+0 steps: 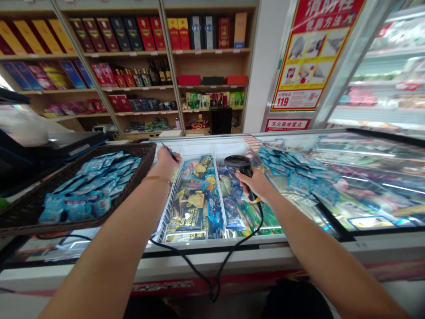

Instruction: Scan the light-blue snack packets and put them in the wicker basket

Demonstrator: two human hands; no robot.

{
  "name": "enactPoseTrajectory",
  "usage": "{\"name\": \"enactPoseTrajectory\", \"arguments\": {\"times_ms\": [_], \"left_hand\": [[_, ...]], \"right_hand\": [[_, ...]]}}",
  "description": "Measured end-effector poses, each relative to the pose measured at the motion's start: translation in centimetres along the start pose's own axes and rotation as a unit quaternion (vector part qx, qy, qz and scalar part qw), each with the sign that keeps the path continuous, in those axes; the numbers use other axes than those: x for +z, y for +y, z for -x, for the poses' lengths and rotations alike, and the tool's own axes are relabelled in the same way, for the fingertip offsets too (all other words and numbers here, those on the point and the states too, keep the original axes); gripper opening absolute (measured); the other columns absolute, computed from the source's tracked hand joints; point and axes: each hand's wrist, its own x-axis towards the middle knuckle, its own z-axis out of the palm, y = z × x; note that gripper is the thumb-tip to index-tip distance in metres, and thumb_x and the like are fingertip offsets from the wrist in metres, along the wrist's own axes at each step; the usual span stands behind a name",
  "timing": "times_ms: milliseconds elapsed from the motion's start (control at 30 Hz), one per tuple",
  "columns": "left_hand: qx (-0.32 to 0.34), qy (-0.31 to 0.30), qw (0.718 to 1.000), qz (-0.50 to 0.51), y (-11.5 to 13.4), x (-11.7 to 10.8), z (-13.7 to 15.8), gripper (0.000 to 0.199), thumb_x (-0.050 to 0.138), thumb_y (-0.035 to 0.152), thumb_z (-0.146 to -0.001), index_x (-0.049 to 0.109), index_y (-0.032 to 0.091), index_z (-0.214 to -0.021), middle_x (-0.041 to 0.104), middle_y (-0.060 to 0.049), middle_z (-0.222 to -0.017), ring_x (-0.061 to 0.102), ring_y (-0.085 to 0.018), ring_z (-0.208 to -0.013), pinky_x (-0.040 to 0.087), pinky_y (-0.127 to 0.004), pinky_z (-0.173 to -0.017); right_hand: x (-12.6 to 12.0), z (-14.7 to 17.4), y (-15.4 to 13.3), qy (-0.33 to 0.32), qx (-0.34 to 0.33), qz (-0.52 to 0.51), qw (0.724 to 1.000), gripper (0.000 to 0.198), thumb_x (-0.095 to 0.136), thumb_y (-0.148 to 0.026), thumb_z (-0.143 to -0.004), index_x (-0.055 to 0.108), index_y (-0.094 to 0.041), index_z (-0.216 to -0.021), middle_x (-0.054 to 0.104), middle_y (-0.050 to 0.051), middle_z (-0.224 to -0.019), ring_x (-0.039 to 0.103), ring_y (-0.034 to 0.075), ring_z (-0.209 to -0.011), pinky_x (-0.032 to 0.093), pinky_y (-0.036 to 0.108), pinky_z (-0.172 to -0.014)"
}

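In my right hand (255, 180) is a black handheld barcode scanner (245, 166), my fingers wrapped round its grip and its head pointing left over the chest freezer. From the grip a black cord (217, 277) loops down across the freezer's front edge. My left hand (168, 158) is closed on a thin dark pen-like object (171, 154) by the far end of the wire divider. Beneath and between the hands lie wrapped ice creams (191, 208) in the freezer compartments. Small blue packets (99, 177) fill a brown wicker basket (148, 170) left of my left hand.
More blue packets (299, 166) are heaped on the freezer's glass to the right. The glass lid's black frame (332, 219) runs beside them. Behind the freezer stand shelves (212, 51) of boxes and bottles. A red poster (314, 57) hangs at the back right.
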Motion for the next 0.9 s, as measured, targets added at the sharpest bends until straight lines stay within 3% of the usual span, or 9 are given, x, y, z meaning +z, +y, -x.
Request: {"name": "enactPoseTrajectory", "arguments": {"times_ms": [67,133,233,333,400,500,533,667,900], "left_hand": [[-0.072,-0.046,0.99,0.108,-1.0,2.3,1.7,0.047,0.04,0.066,-0.091,0.052,0.022,-0.081,0.051,-0.005,-0.07,0.064,-0.02,-0.077,0.052,-0.027,-0.057],[-0.1,-0.104,0.975,0.166,-1.9,4.3,3.3,0.049,0.049,0.07,-0.084,0.058,0.022,-0.088,0.061,-0.009,-0.084,0.067,-0.023,-0.086,0.057,-0.032,-0.066],[-0.131,-0.145,0.953,0.232,-3.6,6.6,4.7,0.038,0.044,0.051,-0.091,0.063,0.02,-0.102,0.068,-0.012,-0.099,0.068,-0.024,-0.094,0.059,-0.04,-0.079],[-0.174,-0.136,0.93,0.295,-5.5,8.0,5.1,0.031,0.04,0.027,-0.091,0.065,0.015,-0.105,0.071,-0.015,-0.094,0.07,-0.025,-0.096,0.06,-0.042,-0.083],[-0.186,-0.11,0.927,0.306,-6.7,8.4,5.0,0.024,0.044,0.023,-0.09,0.065,0.016,-0.1,0.07,-0.013,-0.088,0.071,-0.025,-0.094,0.06,-0.04,-0.08],[-0.161,-0.055,0.948,0.27,-7.8,8.4,5.0,0.003,0.057,0.021,-0.088,0.059,0.019,-0.089,0.067,-0.006,-0.084,0.07,-0.02,-0.09,0.06,-0.035,-0.079],[-0.14,-0.05,0.956,0.253,-8.0,8.4,5.1,0.005,0.062,0.019,-0.086,0.057,0.019,-0.086,0.066,-0.004,-0.084,0.069,-0.018,-0.089,0.06,-0.035,-0.081],[-0.054,-0.066,0.972,0.22,-8.6,8.3,5.2,0.023,0.071,0.012,-0.076,0.052,0.02,-0.085,0.064,-0.001,-0.088,0.067,-0.017,-0.092,0.058,-0.043,-0.091],[-0.007,-0.113,0.973,0.2,-9.0,8.4,5.2,0.015,0.061,0.01,-0.076,0.054,0.019,-0.084,0.066,-0.001,-0.084,0.068,-0.02,-0.098,0.056,-0.048,-0.095]], "right_hand": [[-0.1,0.0,-0.2,0.003,0.001,-0.012,1.0,0.034,0.073,-0.043,-0.078,0.054,-0.019,-0.093,0.057,-0.005,-0.057,0.052,0.01,-0.036,0.041,0.022,-0.036],[-0.1,0.1,-0.4,0.005,0.002,-0.016,1.0,0.034,0.073,-0.043,-0.077,0.054,-0.019,-0.093,0.056,-0.006,-0.057,0.052,0.01,-0.036,0.042,0.022,-0.036],[0.0,0.2,-0.7,0.006,0.0,-0.018,1.0,0.033,0.073,-0.041,-0.077,0.053,-0.019,-0.092,0.056,-0.006,-0.056,0.051,0.01,-0.035,0.041,0.022,-0.036],[0.0,0.4,-1.0,0.0,0.001,-0.018,1.0,0.033,0.073,-0.041,-0.077,0.053,-0.019,-0.092,0.056,-0.006,-0.056,0.052,0.01,-0.036,0.041,0.022,-0.036],[0.1,0.5,-1.2,-0.001,0.005,-0.014,1.0,0.034,0.074,-0.041,-0.077,0.053,-0.019,-0.093,0.056,-0.006,-0.057,0.052,0.01,-0.036,0.042,0.022,-0.037],[0.2,0.6,-1.3,0.006,0.008,0.002,1.0,0.035,0.074,-0.042,-0.076,0.053,-0.019,-0.093,0.056,-0.006,-0.056,0.051,0.01,-0.036,0.043,0.022,-0.037],[0.2,0.7,-1.3,0.008,0.008,0.008,1.0,0.036,0.074,-0.042,-0.076,0.053,-0.019,-0.093,0.056,-0.006,-0.056,0.051,0.01,-0.035,0.043,0.022,-0.037],[0.2,0.7,-1.1,0.002,-0.001,0.025,1.0,0.036,0.074,-0.043,-0.076,0.054,-0.019,-0.094,0.057,-0.005,-0.057,0.053,0.01,-0.037,0.044,0.023,-0.038],[0.5,1.1,-1.0,-0.007,-0.003,0.067,0.998,0.031,0.071,-0.043,-0.079,0.055,-0.02,-0.091,0.058,-0.003,-0.059,0.053,0.012,-0.038,0.044,0.024,-0.038]]}}
